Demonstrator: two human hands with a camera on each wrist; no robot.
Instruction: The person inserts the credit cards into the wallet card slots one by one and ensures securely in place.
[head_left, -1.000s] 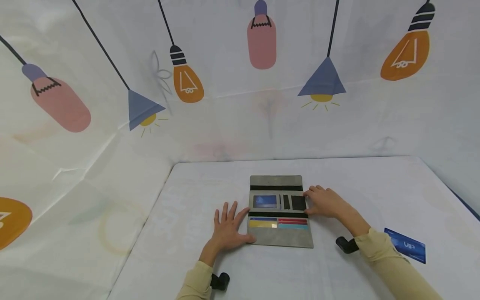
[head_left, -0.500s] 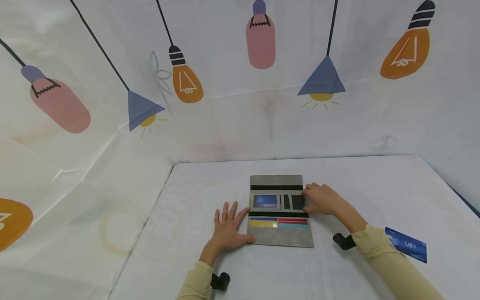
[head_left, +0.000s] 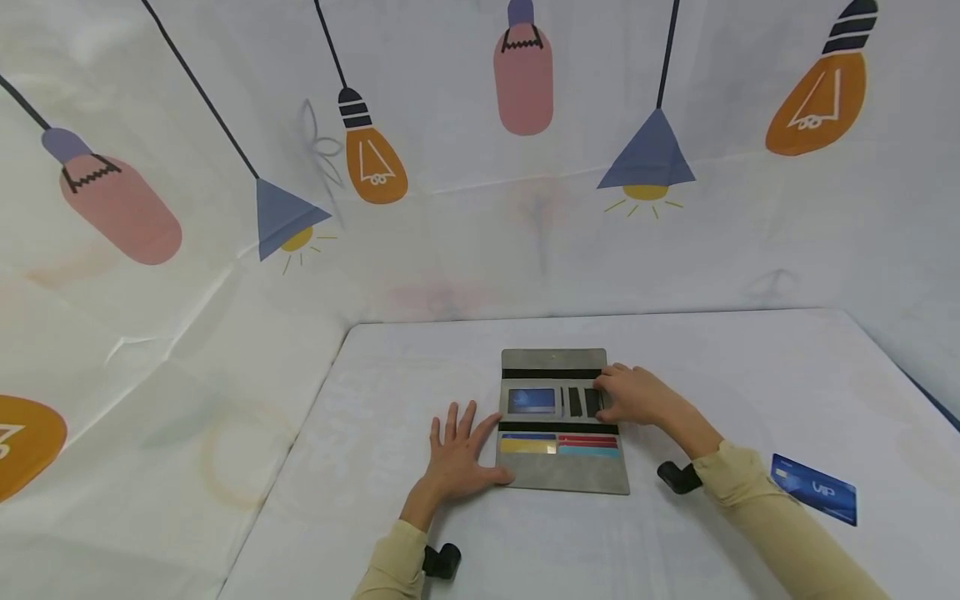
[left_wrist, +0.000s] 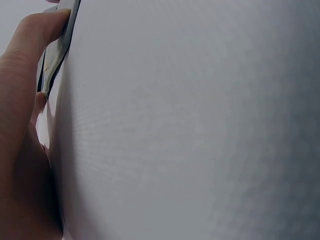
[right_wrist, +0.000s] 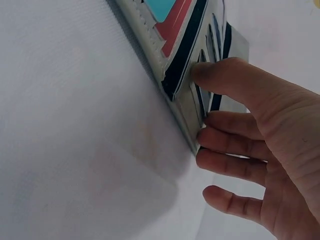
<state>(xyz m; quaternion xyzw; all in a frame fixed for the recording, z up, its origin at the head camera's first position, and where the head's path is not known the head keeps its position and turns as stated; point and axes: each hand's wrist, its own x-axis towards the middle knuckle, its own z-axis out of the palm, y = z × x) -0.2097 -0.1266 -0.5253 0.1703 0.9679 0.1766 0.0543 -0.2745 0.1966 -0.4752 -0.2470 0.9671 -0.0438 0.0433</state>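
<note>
An unfolded grey wallet (head_left: 558, 477) lies flat on the white table, with black bands and several coloured cards in its pockets. A blue picture (head_left: 532, 401) shows in its middle panel, beside dark slots. My left hand (head_left: 457, 463) rests on the table with fingers spread, index fingertip and thumb at the wallet's left edge. In the left wrist view, the left thumb (left_wrist: 42, 32) lies against that edge. My right hand (head_left: 637, 395) reaches over the wallet's right edge onto the dark slot. The right wrist view shows its thumb (right_wrist: 227, 77) touching the panel and loosely bent fingers at the edge.
A blue card (head_left: 815, 489) marked VIP lies on the table (head_left: 750, 358) beyond my right sleeve. Black wrist-worn pieces stick out at both cuffs. A white backdrop (head_left: 465, 250) printed with lamps stands behind and to the left.
My right hand has slid left from the wallet's right edge, over the dark slot, covering more of it. My left hand and the wallet stay in place.
</note>
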